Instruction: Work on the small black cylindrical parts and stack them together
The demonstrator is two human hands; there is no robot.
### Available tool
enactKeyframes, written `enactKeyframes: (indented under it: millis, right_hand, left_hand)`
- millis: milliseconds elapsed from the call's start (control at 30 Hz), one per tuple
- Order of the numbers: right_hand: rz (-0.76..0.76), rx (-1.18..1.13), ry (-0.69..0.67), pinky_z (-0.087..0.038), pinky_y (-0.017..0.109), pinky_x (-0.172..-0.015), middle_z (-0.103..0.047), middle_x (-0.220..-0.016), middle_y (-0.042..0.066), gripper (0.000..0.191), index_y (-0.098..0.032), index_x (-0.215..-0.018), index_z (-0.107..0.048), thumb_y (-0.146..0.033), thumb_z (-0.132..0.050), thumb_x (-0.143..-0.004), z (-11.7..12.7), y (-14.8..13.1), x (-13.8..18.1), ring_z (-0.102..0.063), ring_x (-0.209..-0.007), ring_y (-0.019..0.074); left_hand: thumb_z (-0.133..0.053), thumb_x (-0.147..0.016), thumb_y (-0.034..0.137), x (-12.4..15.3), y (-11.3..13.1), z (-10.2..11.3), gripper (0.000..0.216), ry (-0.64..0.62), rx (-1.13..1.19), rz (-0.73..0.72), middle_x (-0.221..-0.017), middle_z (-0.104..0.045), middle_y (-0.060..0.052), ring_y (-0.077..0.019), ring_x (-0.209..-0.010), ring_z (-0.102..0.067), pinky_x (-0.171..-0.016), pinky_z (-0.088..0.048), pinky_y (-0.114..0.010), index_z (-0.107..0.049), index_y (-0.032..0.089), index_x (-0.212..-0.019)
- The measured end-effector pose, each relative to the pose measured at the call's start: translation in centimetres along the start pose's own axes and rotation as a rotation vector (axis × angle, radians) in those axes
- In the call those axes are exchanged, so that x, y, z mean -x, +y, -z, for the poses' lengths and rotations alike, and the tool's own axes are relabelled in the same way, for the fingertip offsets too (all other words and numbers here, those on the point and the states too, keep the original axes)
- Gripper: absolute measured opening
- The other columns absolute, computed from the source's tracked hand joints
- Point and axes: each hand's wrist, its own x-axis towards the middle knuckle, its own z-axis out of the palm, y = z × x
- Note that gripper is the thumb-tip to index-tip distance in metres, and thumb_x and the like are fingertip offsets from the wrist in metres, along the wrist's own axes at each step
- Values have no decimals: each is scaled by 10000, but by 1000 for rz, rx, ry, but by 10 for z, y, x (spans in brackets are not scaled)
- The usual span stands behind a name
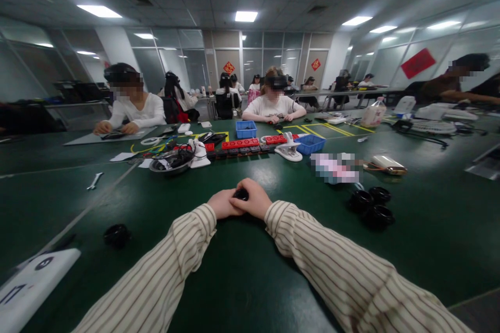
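Observation:
My left hand [223, 204] and my right hand [257, 199] meet over the green table [242, 270], wrapped round a small black part [241, 194]. Only its dark top shows between my fingers, and the rest is hidden. To the right lie 3 glossy black ring-shaped parts, a left one [360, 200], a back one [379, 195] and a front one [378, 217], close together. One more black ring-shaped part [117, 235] rests by itself on the left, beyond my left sleeve.
Ahead lie a bowl of cables [170, 164], a row of red bins [240, 144], a white clamp [289, 148] and blue baskets [246, 129]. A wrench [95, 181] and a white device [37, 283] are on the left. Co-workers sit across the table.

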Motion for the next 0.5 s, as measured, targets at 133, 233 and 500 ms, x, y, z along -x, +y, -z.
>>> enactKeyframes:
  millis: [133,233,500]
  right_hand:
    - [103,-42,-76,-389,273,-764,-503,-834,9,116,-181,-757,-523,-118,-560,-667,4,-4,0,-478,-830,159]
    - [138,-44,-116,-388,281,-763,-502,-838,11,124,-183,-724,-530,-87,-531,-646,5,-7,0,-475,-826,168]
    - [22,48,-27,-385,304,-777,-510,-885,41,111,-174,-892,-483,-245,-486,-808,2,-10,0,-477,-842,176]
  left_hand:
    - [-655,-599,297,-4,-5,0,268,-40,20,-23,-798,-669,-13,-235,-763,-631,-596,-452,-228,-626,197,-846]
    - [-651,-602,304,-6,-6,-1,261,-50,14,-31,-828,-671,-20,-235,-777,-628,-620,-457,-233,-631,194,-837]
    - [-606,-663,420,-5,4,-5,496,23,-65,55,-921,-660,-99,-290,-833,-629,-667,-465,-293,-537,173,-1086]
